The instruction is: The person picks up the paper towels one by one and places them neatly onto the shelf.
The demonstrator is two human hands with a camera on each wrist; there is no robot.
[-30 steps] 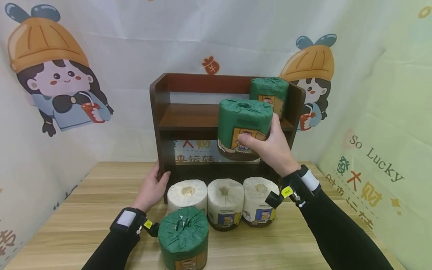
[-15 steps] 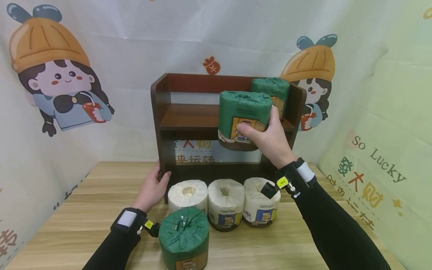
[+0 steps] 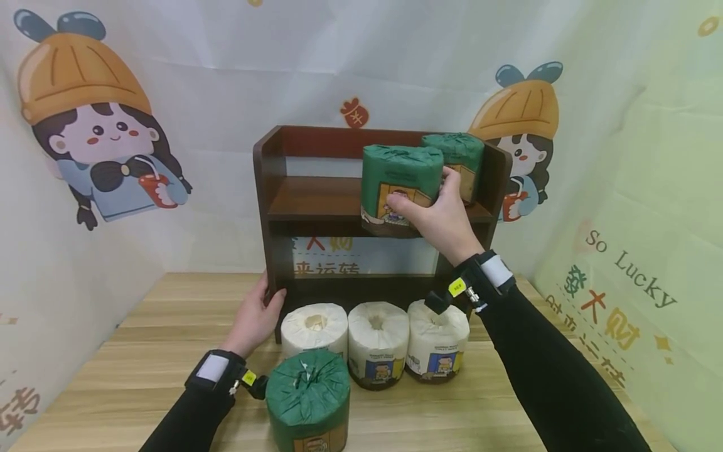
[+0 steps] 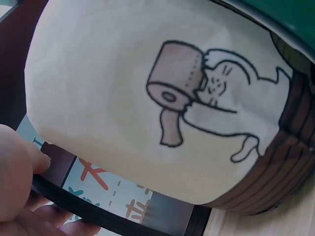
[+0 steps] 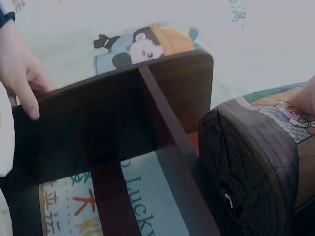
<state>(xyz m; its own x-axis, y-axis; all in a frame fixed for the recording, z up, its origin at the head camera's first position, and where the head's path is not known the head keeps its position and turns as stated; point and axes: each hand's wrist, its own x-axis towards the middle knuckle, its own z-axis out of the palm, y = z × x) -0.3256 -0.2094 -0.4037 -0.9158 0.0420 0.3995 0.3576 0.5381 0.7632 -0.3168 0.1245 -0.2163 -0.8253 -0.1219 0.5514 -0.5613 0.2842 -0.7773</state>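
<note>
Two grips: left hand (image 3: 257, 317) on rack (image 3: 322, 196), right hand (image 3: 446, 216) on held green roll (image 3: 395, 179)

Far left: backdrop (image 3: 243, 94), printed with a large cartoon figure (image 3: 113, 141) in an orange hat. The wood-grain tabletop (image 3: 186, 301) extends in front of it.

Left hand: curled around the lower part of the rack's left side panel; the left wrist view shows the thumb on one face and fingers on the other. A strap (image 3: 214, 367) circles the wrist above a black sleeve.

Rack: dark brown, upright, two levels. Its upper shelf is bare from the left panel to behind the held green roll.

Front green roll (image 3: 309, 398): upright on the tabletop, nearest the viewer, hiding the lower part of the left white roll (image 3: 314, 320). Contact between these two: cannot tell. Beside it, in a row before the rack, stand the middle white roll (image 3: 377, 351) and right white roll (image 3: 437, 348).

Held green roll: near upright, at upper-shelf height, overlapping the shelf's front edge in the head view. Contact with the shelf: cannot tell.

Right hand: pinching that roll, thumb on its printed front, fingers around its right side.

Rear green roll (image 3: 456, 150): upright at the upper shelf's right end, partly hidden.

Far right: "So Lucky" lettering (image 3: 629, 263).
</note>
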